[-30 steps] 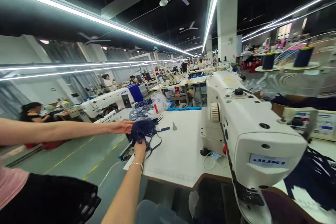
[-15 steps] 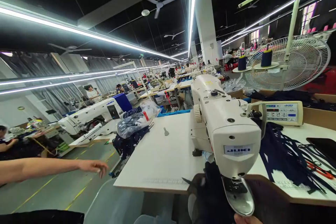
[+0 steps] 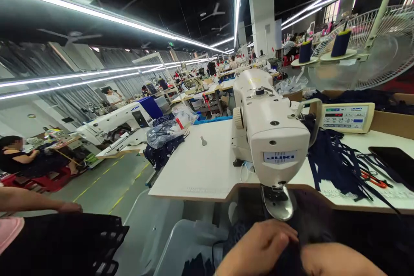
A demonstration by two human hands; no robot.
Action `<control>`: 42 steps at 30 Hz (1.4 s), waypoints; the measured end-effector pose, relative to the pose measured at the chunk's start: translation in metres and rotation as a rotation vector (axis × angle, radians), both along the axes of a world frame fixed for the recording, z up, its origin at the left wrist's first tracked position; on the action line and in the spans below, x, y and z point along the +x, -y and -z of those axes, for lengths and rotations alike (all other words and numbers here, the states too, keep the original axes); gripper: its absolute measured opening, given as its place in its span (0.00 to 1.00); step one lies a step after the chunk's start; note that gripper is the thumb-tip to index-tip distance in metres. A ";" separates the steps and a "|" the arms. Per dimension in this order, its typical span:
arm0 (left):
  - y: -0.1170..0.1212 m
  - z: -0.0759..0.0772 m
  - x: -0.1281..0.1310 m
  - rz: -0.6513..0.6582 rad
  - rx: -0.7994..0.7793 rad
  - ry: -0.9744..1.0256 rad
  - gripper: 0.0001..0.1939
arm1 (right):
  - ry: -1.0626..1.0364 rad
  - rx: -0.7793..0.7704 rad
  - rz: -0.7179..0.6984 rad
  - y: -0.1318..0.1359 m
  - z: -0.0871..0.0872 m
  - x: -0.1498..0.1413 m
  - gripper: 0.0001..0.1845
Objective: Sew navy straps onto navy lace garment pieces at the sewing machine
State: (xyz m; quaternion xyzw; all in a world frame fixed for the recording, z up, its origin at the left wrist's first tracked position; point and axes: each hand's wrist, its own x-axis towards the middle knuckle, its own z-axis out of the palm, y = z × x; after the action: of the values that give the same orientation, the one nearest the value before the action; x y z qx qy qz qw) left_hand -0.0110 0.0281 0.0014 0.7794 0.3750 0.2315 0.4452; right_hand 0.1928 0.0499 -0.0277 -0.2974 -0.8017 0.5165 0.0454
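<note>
- Left hand (image 3: 258, 243) curls over dark cloth (image 3: 289, 256); I cannot tell whether it grips;
- right hand (image 3: 326, 258), blurred, just beside the left; its grip cannot be told;
- the cloth shows between both hands; sewing machine (image 3: 274, 138) just beyond them

white tabletop (image 3: 197, 168): sewing machine (image 3: 276, 133), grey piece (image 3: 203, 141), navy strips (image 3: 336, 159), control panel (image 3: 347, 118), phone (image 3: 393, 161)

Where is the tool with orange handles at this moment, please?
In the head view, the orange-handled tool lies on the right part of the white tabletop, beside the dark fabric strips and just left of the black phone.
</note>
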 end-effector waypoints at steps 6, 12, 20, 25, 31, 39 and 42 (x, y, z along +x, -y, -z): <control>-0.007 -0.007 -0.001 0.077 -0.323 -0.001 0.25 | 0.053 -0.252 -0.311 -0.025 -0.025 0.003 0.28; -0.003 0.011 0.003 0.112 -0.474 0.034 0.27 | 0.020 -0.292 -0.231 -0.027 -0.022 0.018 0.29; -0.002 0.014 0.006 0.007 -0.543 0.161 0.23 | -0.070 -0.396 -0.136 -0.022 -0.024 0.024 0.21; 0.002 0.019 0.002 -0.103 -0.504 0.222 0.24 | -0.127 -0.273 0.061 -0.018 -0.027 0.031 0.16; 0.009 0.017 -0.002 -0.218 -0.419 0.242 0.23 | -0.189 -0.071 0.219 -0.013 -0.025 0.037 0.16; 0.012 0.011 -0.006 -0.318 -0.206 0.225 0.24 | -0.279 0.056 0.532 -0.004 -0.029 0.042 0.18; 0.012 0.010 -0.009 -0.345 -0.178 0.203 0.26 | -0.406 0.155 0.859 -0.010 -0.026 0.052 0.20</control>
State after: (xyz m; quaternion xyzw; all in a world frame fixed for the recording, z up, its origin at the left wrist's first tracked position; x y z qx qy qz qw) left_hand -0.0196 0.0157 -0.0088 0.6340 0.4751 0.3478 0.5014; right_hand 0.2445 0.0595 -0.0013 -0.4908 -0.6173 0.4375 0.4322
